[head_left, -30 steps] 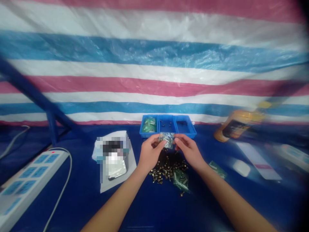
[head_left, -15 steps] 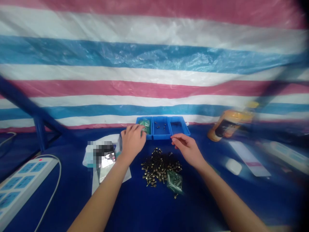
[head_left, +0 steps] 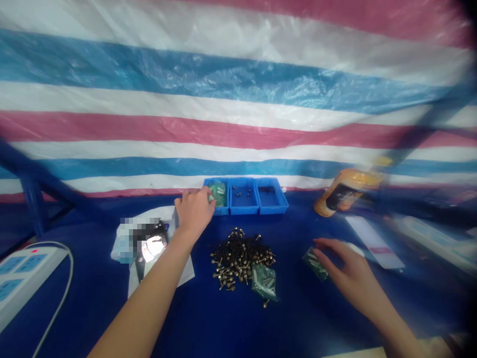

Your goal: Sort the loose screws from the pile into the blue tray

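My left hand is at the left blue tray, its curled fingers and thumb closed at the tray's left edge; the fingertips are partly hidden. Inside that tray are green-tinted clear packets with pale pieces in them. Over on the right, my right hand has thumb and fingers apart, right beside a small green packet on the table. Between my hands lies a pile of dark screws with brassy heads. Another green packet rests against the pile's near right side.
A middle blue tray holds a few screws, and a right blue tray holds dark small parts. A phone lies on papers and plastic at left. Power strips flank both sides. An orange-yellow bottle lies tilted at back right.
My right hand has moved right and nearer, from in front of the trays to the green packet, which now shows. My left hand stays at the left tray. The view has shifted slightly.
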{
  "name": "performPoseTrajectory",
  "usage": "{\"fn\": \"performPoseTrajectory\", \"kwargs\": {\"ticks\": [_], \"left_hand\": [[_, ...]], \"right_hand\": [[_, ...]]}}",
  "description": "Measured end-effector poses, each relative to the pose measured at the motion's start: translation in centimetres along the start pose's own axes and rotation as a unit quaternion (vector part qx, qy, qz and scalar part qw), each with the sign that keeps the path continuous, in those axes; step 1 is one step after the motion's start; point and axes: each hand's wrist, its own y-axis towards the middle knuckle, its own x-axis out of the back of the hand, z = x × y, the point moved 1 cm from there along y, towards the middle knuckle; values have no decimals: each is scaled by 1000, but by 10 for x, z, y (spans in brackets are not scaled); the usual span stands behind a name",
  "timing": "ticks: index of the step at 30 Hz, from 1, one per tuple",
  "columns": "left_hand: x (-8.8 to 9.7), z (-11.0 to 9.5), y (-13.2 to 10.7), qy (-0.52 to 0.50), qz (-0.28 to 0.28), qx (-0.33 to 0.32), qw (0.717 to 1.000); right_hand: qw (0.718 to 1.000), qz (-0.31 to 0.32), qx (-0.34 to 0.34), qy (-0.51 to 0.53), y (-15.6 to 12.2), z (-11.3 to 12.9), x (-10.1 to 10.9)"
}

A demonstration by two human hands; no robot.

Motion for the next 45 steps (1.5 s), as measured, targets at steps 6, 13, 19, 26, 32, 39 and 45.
{"fn": "performPoseTrajectory", "kwargs": {"ticks": [6,13,19,26,32,39,45], "left_hand": [[-5,4,20,-18,56,3,998],[-7,4,20,-88,6,-76,993],[-15,-1,37,-112,-15,-89,990],[-3,-10,16,-29,-29,-60,997],[-9,-12,0,-20,43,-106,993],[-5,-26,-14,-44,21,-77,996],[15,-33,-56,-288,-15,-148,946]], "right_hand": [[986,-36,75,-143,-15,-25,-21],[978,-60,86,-182,-31,-24,-41],[978,-67,82,-182,-32,-21,-42],[980,-64,71,-176,-33,-23,-43],[985,-100,62,-127,-34,-25,-44],[990,-132,39,17,-32,-9,-29],[958,-49,8,284,16,57,-24]]}}
